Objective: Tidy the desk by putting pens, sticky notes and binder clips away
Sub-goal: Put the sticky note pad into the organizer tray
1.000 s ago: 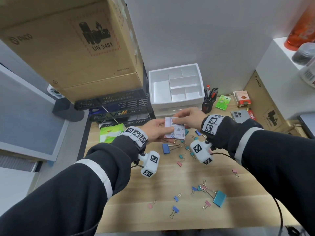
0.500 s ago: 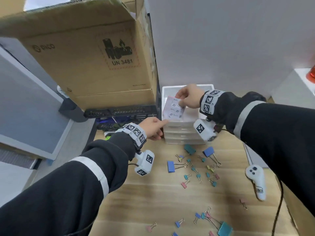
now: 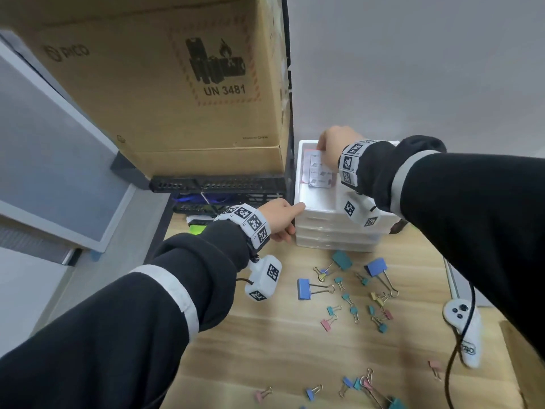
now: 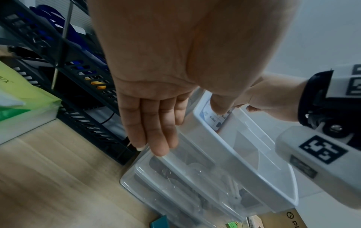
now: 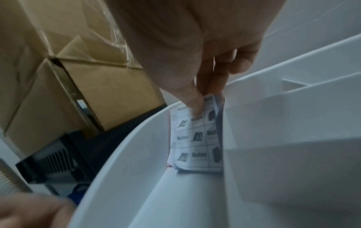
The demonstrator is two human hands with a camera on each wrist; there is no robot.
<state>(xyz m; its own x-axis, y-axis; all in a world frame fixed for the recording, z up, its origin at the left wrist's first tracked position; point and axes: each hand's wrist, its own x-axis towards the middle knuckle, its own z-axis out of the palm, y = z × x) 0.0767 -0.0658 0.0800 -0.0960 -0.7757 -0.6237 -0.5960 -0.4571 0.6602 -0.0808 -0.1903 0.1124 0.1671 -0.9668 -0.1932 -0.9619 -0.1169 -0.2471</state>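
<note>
A white drawer organiser (image 3: 300,208) (image 4: 230,155) with a divided top tray (image 5: 293,117) stands at the back of the wooden desk. My right hand (image 3: 331,144) (image 5: 203,89) pinches a pack of sticky notes (image 3: 320,172) (image 5: 197,135) printed "Notes" and holds it upright inside the tray's left compartment. My left hand (image 3: 283,215) (image 4: 154,128) rests with straight fingers against the organiser's left front corner, thumb on the rim. Several binder clips (image 3: 348,293) in blue, teal, pink and yellow lie scattered on the desk in front of the organiser.
A large cardboard box (image 3: 165,84) sits on a black rack (image 3: 215,184) left of the organiser. A white controller (image 3: 464,329) with a black cable lies at the right. A green pack (image 4: 23,98) lies beside the rack. More clips (image 3: 365,388) lie near the front edge.
My right hand has carried the sticky notes from over the desk up and down into the tray's left compartment. My left hand let go of them and moved to the organiser's corner.
</note>
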